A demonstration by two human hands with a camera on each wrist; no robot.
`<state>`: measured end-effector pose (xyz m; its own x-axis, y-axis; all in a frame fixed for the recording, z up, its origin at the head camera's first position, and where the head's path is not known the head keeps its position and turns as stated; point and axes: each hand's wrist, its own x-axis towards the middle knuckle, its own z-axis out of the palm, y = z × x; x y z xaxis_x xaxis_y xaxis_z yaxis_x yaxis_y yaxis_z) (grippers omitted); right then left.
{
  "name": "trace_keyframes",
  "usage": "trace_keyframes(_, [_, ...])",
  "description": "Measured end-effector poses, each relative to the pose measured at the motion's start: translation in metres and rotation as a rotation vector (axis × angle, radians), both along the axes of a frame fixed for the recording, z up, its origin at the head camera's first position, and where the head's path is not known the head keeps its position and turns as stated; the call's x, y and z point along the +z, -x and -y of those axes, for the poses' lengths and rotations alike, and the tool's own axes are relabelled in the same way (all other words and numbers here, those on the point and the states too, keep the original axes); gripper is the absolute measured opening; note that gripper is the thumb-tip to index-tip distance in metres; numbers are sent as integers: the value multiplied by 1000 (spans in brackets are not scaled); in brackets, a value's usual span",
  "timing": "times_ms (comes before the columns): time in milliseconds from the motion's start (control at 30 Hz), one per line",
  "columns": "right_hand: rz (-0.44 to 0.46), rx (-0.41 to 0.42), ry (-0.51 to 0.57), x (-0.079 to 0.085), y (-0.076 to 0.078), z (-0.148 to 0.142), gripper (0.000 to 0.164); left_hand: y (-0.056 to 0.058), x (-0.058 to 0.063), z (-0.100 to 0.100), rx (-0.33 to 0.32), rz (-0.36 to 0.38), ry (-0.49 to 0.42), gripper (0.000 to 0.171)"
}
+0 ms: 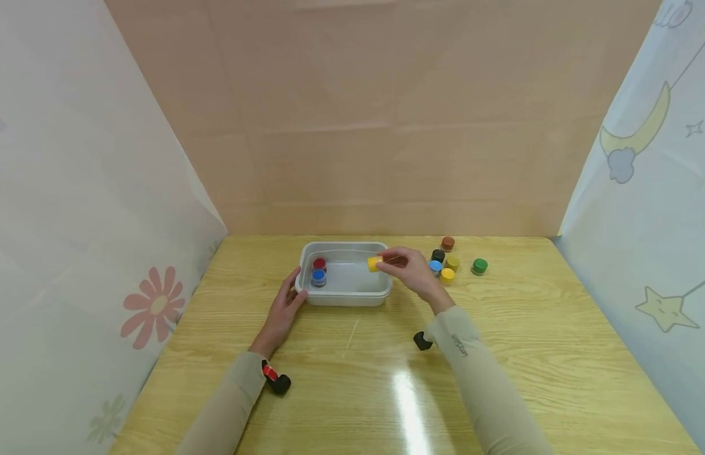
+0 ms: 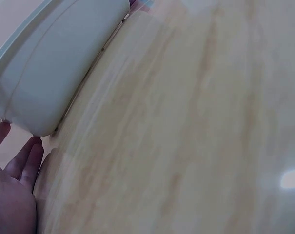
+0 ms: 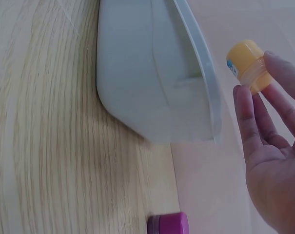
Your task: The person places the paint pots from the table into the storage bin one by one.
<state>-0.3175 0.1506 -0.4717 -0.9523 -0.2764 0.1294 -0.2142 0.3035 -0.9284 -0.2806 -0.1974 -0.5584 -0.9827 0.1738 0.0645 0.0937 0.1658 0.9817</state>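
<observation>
Above the right part of a white plastic tray (image 1: 343, 300), my right hand (image 1: 408, 268) pinches a small yellow jar (image 3: 245, 57) between thumb and fingers. The jar is tilted, with part of a blue label showing in the right wrist view. My left hand (image 1: 281, 313) rests against the tray's left end, fingertips touching its wall in the left wrist view. Inside the tray, at the left, stand a red-lidded jar (image 1: 320, 264) and a blue-lidded jar (image 1: 318, 277).
Right of the tray several jars stand on the wooden table (image 1: 341, 373): brown-lidded (image 1: 447, 242), black-lidded (image 1: 438, 255), light-blue-lidded (image 1: 435, 266), dark-yellow (image 1: 452, 263), yellow (image 1: 447, 275) and green-lidded (image 1: 480, 266). A purple-lidded jar (image 3: 171, 224) shows in the right wrist view.
</observation>
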Motion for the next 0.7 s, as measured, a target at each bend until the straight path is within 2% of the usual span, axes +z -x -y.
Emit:
trace_keyframes(133, [9,10,8,1,4,10,34,1,0,0,1,-1,1,63])
trace_keyframes(500, [136,26,85,-3,11,32,36,-1,-2,-2,7,-63,-7,61])
trace_keyframes(700, [126,33,75,-1,10,46,35,-2,-1,-2,8,-58,-15,61])
